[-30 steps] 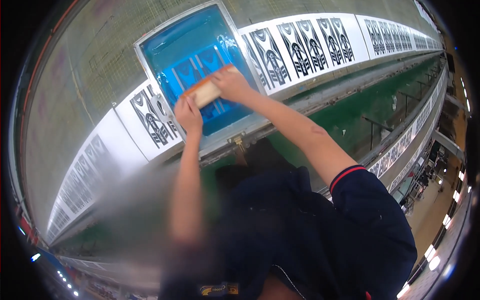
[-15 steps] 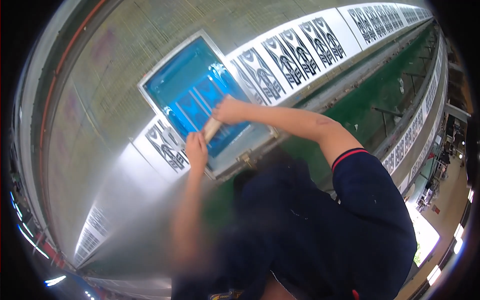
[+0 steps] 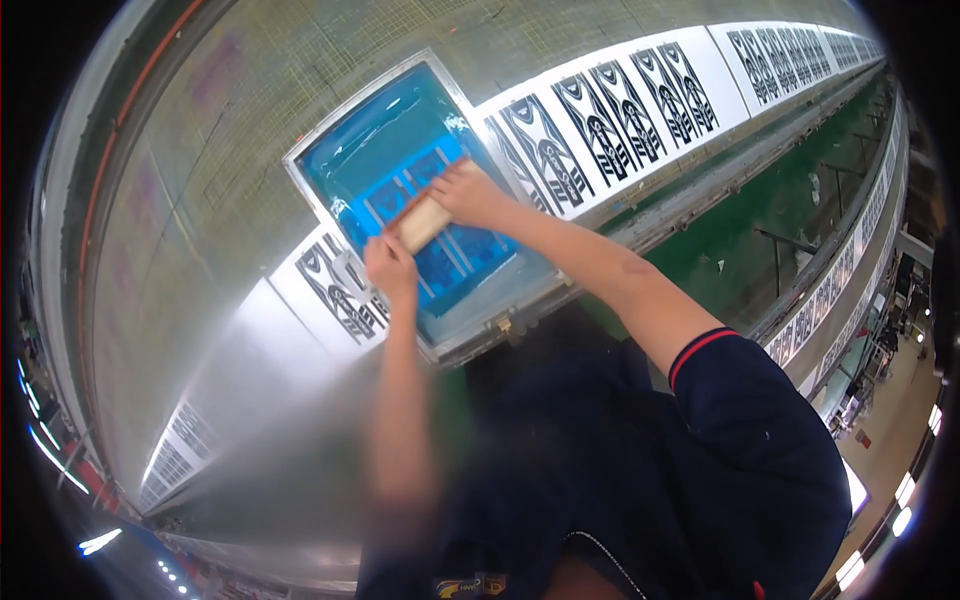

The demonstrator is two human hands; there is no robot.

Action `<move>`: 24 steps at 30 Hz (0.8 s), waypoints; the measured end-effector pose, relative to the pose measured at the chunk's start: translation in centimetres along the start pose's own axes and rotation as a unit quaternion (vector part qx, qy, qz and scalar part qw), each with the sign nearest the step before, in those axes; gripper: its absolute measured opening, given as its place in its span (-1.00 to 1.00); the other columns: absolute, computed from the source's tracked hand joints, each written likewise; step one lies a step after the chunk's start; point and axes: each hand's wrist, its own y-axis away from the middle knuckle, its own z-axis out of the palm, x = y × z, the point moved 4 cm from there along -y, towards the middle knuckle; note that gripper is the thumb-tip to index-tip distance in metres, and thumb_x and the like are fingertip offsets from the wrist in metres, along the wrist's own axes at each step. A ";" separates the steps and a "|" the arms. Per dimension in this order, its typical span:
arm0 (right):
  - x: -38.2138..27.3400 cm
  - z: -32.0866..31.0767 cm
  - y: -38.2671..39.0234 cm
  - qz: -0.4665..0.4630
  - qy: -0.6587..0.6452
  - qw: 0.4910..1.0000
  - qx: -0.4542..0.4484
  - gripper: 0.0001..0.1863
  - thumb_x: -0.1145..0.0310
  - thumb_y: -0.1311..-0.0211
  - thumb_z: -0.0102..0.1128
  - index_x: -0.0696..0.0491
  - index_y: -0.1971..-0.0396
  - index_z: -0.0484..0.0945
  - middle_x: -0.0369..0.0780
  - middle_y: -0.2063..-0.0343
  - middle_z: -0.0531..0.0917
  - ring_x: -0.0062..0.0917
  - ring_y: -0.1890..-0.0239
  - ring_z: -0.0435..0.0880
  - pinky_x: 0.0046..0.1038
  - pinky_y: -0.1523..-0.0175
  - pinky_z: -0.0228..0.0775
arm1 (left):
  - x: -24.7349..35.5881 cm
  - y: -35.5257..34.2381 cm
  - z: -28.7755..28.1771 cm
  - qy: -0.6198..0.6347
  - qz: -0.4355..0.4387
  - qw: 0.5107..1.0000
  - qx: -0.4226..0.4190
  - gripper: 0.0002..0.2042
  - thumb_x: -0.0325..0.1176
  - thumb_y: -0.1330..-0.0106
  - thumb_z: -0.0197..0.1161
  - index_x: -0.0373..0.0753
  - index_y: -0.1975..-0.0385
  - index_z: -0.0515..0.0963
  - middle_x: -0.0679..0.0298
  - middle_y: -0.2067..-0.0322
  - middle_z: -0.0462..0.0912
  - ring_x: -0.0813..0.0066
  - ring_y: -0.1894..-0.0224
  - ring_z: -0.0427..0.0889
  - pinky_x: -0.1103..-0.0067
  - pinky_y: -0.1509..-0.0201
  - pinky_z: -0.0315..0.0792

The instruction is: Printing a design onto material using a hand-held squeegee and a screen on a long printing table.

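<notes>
A wooden-handled squeegee (image 3: 425,224) lies across the blue mesh of a screen printing frame (image 3: 455,335), tilted with its right end farther away. My left hand (image 3: 390,265) grips its left end, close to the frame's left side. Around its right end my right hand (image 3: 468,192) is closed. The blue mesh (image 3: 385,120) carries rectangular pattern areas, and wet-looking blue ink shines along its far part. Under the frame runs a white printed sheet (image 3: 625,110) with dark patterns, coming out on both sides.
A long greenish table (image 3: 230,130) carries the frame and the row of printed sheets. Metal hardware (image 3: 503,325) sits on the frame's near edge. Beyond a green strip (image 3: 730,230) at the right, another table (image 3: 835,270) holds more printed sheets.
Both hands have pushed the squeegee farther from me over the mesh. It now shows its broad pale handle face, and the view has shifted slightly.
</notes>
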 end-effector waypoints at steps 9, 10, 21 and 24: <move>-10.2 -2.1 17.4 0.022 -0.023 0.999 -0.013 -0.74 0.42 -0.03 0.23 0.13 0.24 0.65 -0.15 0.15 0.67 -0.28 0.07 0.71 -0.31 -0.08 0.59 | 4.1 18.1 -4.6 0.023 -0.008 0.996 -0.090 -0.78 -0.38 -0.47 0.14 -0.19 0.29 0.76 0.16 0.35 0.59 0.09 0.26 0.57 0.23 0.14 0.46; -10.8 -2.4 18.1 0.045 -0.038 0.998 -0.020 -0.76 0.42 -0.03 0.23 0.12 0.25 0.64 -0.17 0.17 0.65 -0.28 0.09 0.70 -0.29 -0.05 0.58 | 4.2 18.5 -5.0 0.028 -0.002 0.996 -0.088 -0.78 -0.38 -0.47 0.14 -0.19 0.29 0.76 0.16 0.35 0.59 0.09 0.26 0.57 0.23 0.14 0.46; -12.5 -4.0 17.2 -0.049 -0.028 0.998 -0.017 -0.75 0.43 -0.12 0.23 0.07 0.16 0.61 -0.24 0.17 0.59 -0.34 0.05 0.64 -0.29 -0.12 0.52 | -10.6 -0.6 -8.7 0.132 -0.423 0.891 0.095 -0.52 -0.03 -0.47 0.17 -0.33 -0.13 0.61 -0.03 0.19 0.78 0.01 0.16 0.74 0.20 -0.04 0.53; -8.4 -5.9 21.6 -0.015 -0.028 0.998 -0.049 -0.61 0.41 -0.12 0.18 0.12 0.00 0.61 -0.19 -0.01 0.65 -0.28 -0.14 0.64 -0.28 -0.32 0.47 | -0.2 -3.1 -2.5 0.020 -0.380 0.923 0.066 -0.57 0.00 -0.43 0.15 -0.23 0.02 0.71 -0.03 0.08 0.79 -0.02 0.02 0.75 0.21 -0.11 0.52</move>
